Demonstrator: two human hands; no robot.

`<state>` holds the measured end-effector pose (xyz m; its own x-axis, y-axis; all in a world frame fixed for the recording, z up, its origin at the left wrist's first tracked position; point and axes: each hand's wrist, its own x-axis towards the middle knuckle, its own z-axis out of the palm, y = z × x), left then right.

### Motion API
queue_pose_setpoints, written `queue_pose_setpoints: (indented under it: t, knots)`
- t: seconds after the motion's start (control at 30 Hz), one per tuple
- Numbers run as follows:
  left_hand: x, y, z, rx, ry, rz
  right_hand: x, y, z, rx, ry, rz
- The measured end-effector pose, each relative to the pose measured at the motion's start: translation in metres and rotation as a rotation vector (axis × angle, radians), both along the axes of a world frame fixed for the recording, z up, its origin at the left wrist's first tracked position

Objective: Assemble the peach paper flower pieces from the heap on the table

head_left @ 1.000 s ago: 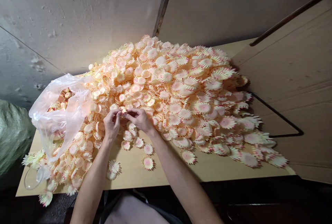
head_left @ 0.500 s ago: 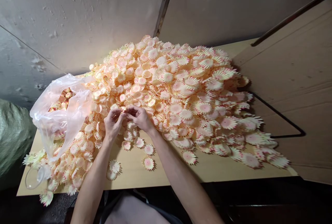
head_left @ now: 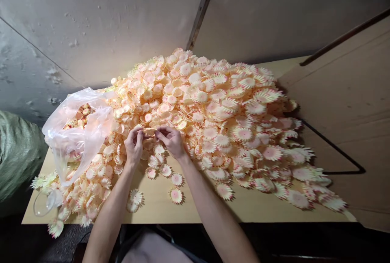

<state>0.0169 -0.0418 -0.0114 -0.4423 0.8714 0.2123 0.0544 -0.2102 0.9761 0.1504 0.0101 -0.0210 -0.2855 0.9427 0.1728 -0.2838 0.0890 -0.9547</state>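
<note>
Pinched between my two hands is a small pale artificial flower piece (head_left: 149,132), held by its edges. The fingers of my left hand (head_left: 133,145) are closed on its left side. My right hand (head_left: 173,141) grips the right side between thumb and fingers. Beneath and around both hands lies a big heap of cream and pink flower pieces (head_left: 210,133) with jagged petal edges. Several loose flower pieces (head_left: 176,195) lie on the tabletop between my forearms.
A clear plastic bag (head_left: 91,137) with small reddish-brown pieces inside stands left on the table (head_left: 158,213). Near the front left corner is a clear round container (head_left: 42,204). A green sack (head_left: 18,157) stands further left. Cardboard (head_left: 347,125) borders the right side, a wall (head_left: 122,23) the back.
My hands have moved apart a little, and the flower piece between them now shows as a flat, wider shape. The whole view has shifted slightly.
</note>
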Motion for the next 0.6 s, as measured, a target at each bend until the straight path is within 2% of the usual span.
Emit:
queue_pose_setpoints:
  t: [0.17,0.23,0.3,0.4,0.5,0.6]
  knots:
    - [0.000,-0.002,-0.002,0.011,-0.037,0.002,0.003,-0.008,0.008,0.078,0.009,-0.155]
    - [-0.001,-0.002,-0.003,0.023,0.014,-0.006,-0.004,-0.013,0.020,0.114,-0.019,-0.163]
    - [-0.002,-0.003,-0.005,0.050,0.083,-0.002,-0.019,-0.016,0.040,0.182,-0.067,-0.114]
    - [-0.005,-0.003,-0.010,0.058,0.146,0.029,-0.057,-0.015,0.081,0.369,-0.105,0.028]
    - [-0.007,-0.002,-0.016,0.009,0.163,0.052,-0.107,-0.004,0.119,0.553,-0.163,0.098]
    - [-0.008,-0.001,-0.020,-0.040,0.115,0.032,-0.157,0.008,0.140,0.786,-0.419,0.266]
